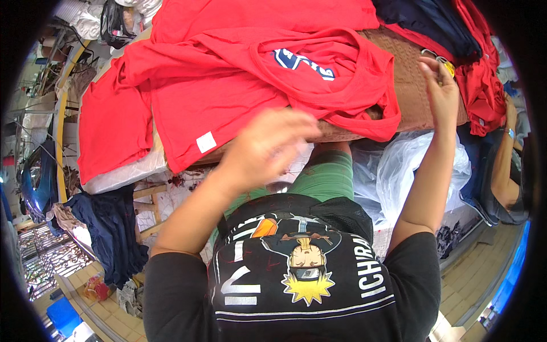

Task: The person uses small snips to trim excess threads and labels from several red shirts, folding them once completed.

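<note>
A red T-shirt (211, 85) lies spread in front of me, its neck opening toward the right and a white tag (206, 142) near its lower edge. Inside the opening a blue and white print shows. My left hand (272, 142) hovers over the shirt's near edge, its fingers blurred by motion. To the right of the neckline my right hand (442, 90) is raised, fingers curled. By its fingertips is a small yellow thing (449, 69) with thin loops, mostly hidden; I cannot make out its kind.
The shirt rests on a brown padded surface (411, 97). More red cloth (273, 14) and dark blue garments (430, 25) are piled behind. Clear plastic sheeting (399, 171) hangs below on the right. Another person's arm (504, 154) is at the far right; dark cloth (111, 228) hangs at left.
</note>
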The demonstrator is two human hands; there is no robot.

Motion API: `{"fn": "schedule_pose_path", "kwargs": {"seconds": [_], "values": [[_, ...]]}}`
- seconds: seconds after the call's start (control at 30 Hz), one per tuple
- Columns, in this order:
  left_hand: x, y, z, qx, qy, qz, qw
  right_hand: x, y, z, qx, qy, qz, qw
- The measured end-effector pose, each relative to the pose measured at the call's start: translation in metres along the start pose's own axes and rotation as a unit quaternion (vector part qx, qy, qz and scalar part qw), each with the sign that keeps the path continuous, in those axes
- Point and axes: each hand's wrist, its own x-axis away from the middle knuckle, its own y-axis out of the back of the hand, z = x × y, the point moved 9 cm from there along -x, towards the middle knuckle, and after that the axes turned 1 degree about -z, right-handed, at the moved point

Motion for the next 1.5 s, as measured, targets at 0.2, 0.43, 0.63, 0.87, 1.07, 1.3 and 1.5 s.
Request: {"fn": "schedule_pose_path", "kwargs": {"seconds": [0.2, 0.43, 0.63, 0.87, 1.07, 1.3, 1.5], "values": [[-0.026, 0.088, 0.073, -0.279, 0.027, -0.167, 0.945, 0.053, -0.106, 0.098, 0.028, 0.130, 0.189, 0.973], [-0.058, 0.094, 0.139, -0.456, 0.112, -0.054, 0.881, 0.060, -0.109, 0.115, 0.021, 0.134, 0.207, 0.969], [-0.035, 0.111, 0.027, -0.301, -0.041, -0.260, 0.917, 0.041, -0.014, 0.106, 0.043, 0.108, 0.118, 0.986], [0.034, 0.060, 0.053, -0.132, 0.080, -0.170, 0.973, 0.070, -0.025, 0.066, 0.140, 0.046, 0.198, 0.969], [0.015, 0.055, 0.053, -0.060, 0.096, -0.190, 0.975, 0.084, -0.104, 0.121, 0.020, 0.093, 0.240, 0.966], [0.017, -0.007, 0.090, -0.058, 0.256, -0.038, 0.964, 0.115, -0.162, 0.089, -0.018, 0.026, 0.267, 0.963], [0.030, 0.016, 0.070, 0.049, 0.188, 0.016, 0.981, 0.118, -0.155, 0.078, -0.098, -0.024, 0.278, 0.955]]}}
